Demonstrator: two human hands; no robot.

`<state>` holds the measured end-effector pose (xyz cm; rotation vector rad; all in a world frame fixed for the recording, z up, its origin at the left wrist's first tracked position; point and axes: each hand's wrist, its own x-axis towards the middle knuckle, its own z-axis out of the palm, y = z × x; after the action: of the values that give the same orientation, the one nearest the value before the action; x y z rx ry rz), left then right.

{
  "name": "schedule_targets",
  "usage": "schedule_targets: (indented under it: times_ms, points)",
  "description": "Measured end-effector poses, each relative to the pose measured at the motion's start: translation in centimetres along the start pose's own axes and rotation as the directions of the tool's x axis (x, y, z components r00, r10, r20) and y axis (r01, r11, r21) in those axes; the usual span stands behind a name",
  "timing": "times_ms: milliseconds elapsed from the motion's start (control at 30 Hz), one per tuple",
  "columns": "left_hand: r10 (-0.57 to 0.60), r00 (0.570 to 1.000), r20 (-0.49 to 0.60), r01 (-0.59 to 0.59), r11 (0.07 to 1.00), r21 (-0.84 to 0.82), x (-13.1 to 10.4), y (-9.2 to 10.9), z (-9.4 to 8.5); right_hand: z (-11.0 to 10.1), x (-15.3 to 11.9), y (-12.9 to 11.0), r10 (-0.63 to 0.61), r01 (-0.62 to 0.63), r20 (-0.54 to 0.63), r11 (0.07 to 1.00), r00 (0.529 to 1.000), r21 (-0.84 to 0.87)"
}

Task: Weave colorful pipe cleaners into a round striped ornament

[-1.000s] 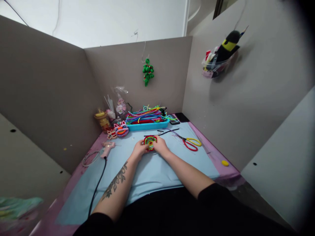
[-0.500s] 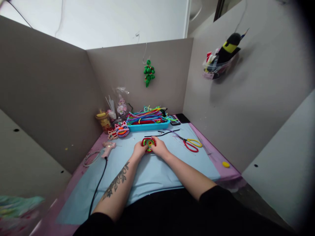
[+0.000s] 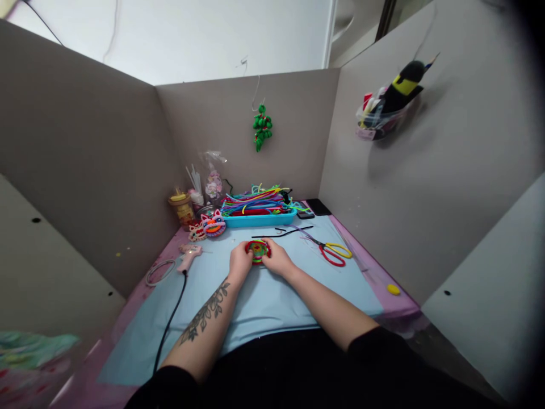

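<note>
Head-worn, the lone camera faces forward and down over the counter (image 3: 289, 304), arms (image 3: 326, 298) close in at five and seven o'clock, wall (image 3: 213, 125) farther off at twelve.

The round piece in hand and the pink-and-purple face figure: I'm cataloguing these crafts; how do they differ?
The round piece is held between the left hand and right hand; the face figure sits unheld by the blue tray. The round piece has a red rim with green and yellow inside; the face figure is mainly pink and purple, with orange. The face figure has pointed ears; the round piece shows none. Both are multicoloured.
</note>
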<state>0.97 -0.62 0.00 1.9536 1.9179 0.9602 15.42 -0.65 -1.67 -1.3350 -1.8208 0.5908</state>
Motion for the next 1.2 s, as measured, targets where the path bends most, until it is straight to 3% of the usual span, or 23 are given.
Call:
schedule_targets:
  times_ms: [133, 233, 667, 833, 967, 1200]
  points:
    - [0.07, 0.998, -0.001, -0.069, 0.993, 0.094, -0.9, 0.7, -0.4, -0.2, -0.1, -0.2, -0.013, 0.008, -0.063, 0.998, 0.998, -0.068]
    - [0.137, 0.991, -0.007, -0.136, 0.989, 0.056, -1.3, 1.1, -0.4, -0.5, -0.1, -0.4, 0.004, -0.015, -0.075, 0.99, 0.997, -0.139]
    - [0.116, 0.993, -0.011, -0.117, 0.991, -0.07, -0.4, 0.9, 0.0, -1.1, 0.4, -0.9, 0.005, -0.039, -0.143, 0.97, 0.99, -0.239]
    - [0.147, 0.988, -0.054, -0.151, 0.985, -0.085, -0.5, 0.6, -0.1, -1.1, 0.0, -1.0, 0.014, -0.042, -0.119, 0.971, 0.993, -0.234]
    - [0.215, 0.976, -0.028, -0.215, 0.976, 0.025, -0.7, 0.5, -0.2, -1.0, -0.5, -1.6, -0.07, 0.024, -0.133, 0.946, 0.989, -0.325]
    - [0.229, 0.972, 0.043, -0.233, 0.966, 0.112, -0.8, 0.9, -0.1, -0.9, -0.1, -1.5, 0.012, -0.021, -0.023, 0.901, 1.0, -0.434]
